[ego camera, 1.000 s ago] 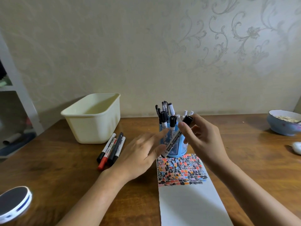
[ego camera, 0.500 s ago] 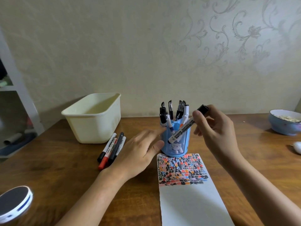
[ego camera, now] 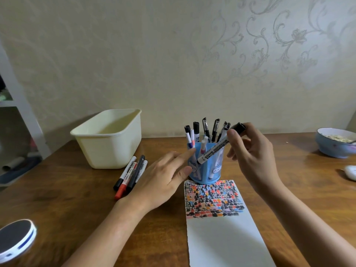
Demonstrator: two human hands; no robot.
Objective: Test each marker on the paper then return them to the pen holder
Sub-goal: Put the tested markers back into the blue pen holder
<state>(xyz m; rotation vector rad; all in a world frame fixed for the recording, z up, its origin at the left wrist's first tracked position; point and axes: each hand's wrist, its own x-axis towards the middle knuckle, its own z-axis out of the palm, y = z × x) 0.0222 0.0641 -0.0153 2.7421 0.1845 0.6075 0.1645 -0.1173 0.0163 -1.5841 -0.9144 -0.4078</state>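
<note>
**Whiteboard marker held over pen holder**

Head view: right hand (ego camera: 252, 151) pinches a capped whiteboard marker (ego camera: 213, 150) near its black cap, fingers curled round it; barrel slants down-left across the front of the blue pen holder (ego camera: 205, 170). Left hand (ego camera: 163, 180) has straight, spread fingers holding nothing, index tip touching the holder's left rim. Paper (ego camera: 221, 228) lies just in front of the holder on the tabletop (ego camera: 67, 199), its far end covered in coloured marks. Four loose markers (ego camera: 131, 173) lie left of the holder, beside a cream tub (ego camera: 109, 139).
</note>
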